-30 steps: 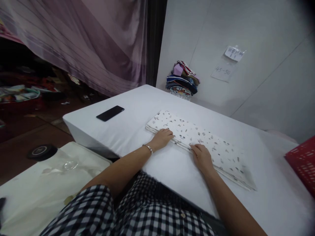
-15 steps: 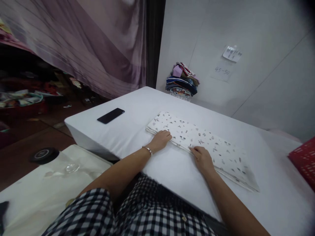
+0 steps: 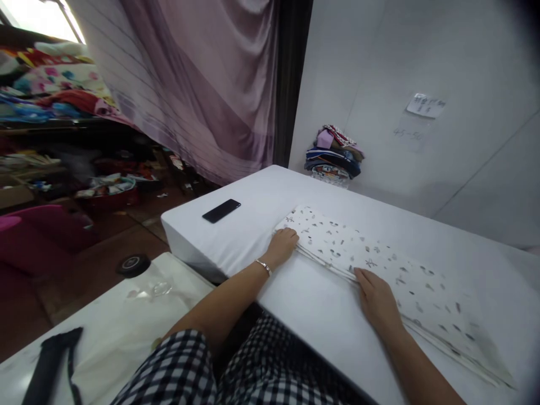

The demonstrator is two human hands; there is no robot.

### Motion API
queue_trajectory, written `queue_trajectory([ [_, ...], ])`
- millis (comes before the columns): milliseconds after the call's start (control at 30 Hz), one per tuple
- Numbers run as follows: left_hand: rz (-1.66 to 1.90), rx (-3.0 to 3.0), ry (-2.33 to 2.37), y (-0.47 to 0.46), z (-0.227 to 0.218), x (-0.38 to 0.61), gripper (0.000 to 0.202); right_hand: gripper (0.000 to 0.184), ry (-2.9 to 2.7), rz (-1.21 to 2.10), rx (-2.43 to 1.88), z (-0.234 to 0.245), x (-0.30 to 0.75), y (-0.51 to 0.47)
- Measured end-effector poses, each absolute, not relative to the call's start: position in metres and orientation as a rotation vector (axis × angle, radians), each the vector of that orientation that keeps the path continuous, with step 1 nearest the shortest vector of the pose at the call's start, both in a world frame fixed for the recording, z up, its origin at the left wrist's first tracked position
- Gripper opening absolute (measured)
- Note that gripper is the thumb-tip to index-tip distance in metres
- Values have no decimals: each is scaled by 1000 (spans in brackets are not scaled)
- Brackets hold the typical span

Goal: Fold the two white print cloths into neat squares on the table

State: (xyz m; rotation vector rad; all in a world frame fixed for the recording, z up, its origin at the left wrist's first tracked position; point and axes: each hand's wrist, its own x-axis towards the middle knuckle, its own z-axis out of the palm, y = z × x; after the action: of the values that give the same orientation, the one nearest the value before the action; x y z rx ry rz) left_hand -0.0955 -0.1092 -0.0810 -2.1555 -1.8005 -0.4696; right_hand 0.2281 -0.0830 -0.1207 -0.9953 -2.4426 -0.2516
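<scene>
A folded white cloth with small grey prints (image 3: 379,264) lies lengthwise on a table covered in white (image 3: 253,236). My left hand (image 3: 283,245) rests on the cloth's near left corner, fingers curled over its edge. At the middle of the near edge my right hand (image 3: 377,298) lies with fingers pressed against the layered fold. Both hands appear to grip the cloth's edge. A thin bracelet circles my left wrist.
A black phone (image 3: 221,210) lies near the table's left end. A pile of folded colourful fabrics (image 3: 333,154) sits by the white wall. A purple curtain (image 3: 202,84) hangs at left. A low white surface (image 3: 109,326) with a black object (image 3: 46,365) is beside my checked clothing.
The view has swung left and up, showing more of the cluttered room. Both hands stay on the cloth's near edge; the red basket at right is out of view.
</scene>
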Motion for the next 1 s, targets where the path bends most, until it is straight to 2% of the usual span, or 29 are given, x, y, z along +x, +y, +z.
queue_trajectory([
  [333, -478, -2040, -1927, -109, -81, -125, 22, 53, -2542, -238, -1021, -130, 225, -78],
  [567, -558, -2098, -1993, -109, -75, -130, 25, 47, -2584, -40, -1175, -100, 227, -96],
  [667, -602, -2086, -2036, -106, -75, -133, 26, 43, -2585, 23, -1296, -84, 255, -102],
  [833, -596, -2062, -2120, -102, -67, -128, 27, 49, -2458, 134, -1664, -77, 343, -105],
  [1000, -490, -1922, -2261, -97, -56, -117, 44, 46, -2182, 153, -1931, -88, 411, -99],
])
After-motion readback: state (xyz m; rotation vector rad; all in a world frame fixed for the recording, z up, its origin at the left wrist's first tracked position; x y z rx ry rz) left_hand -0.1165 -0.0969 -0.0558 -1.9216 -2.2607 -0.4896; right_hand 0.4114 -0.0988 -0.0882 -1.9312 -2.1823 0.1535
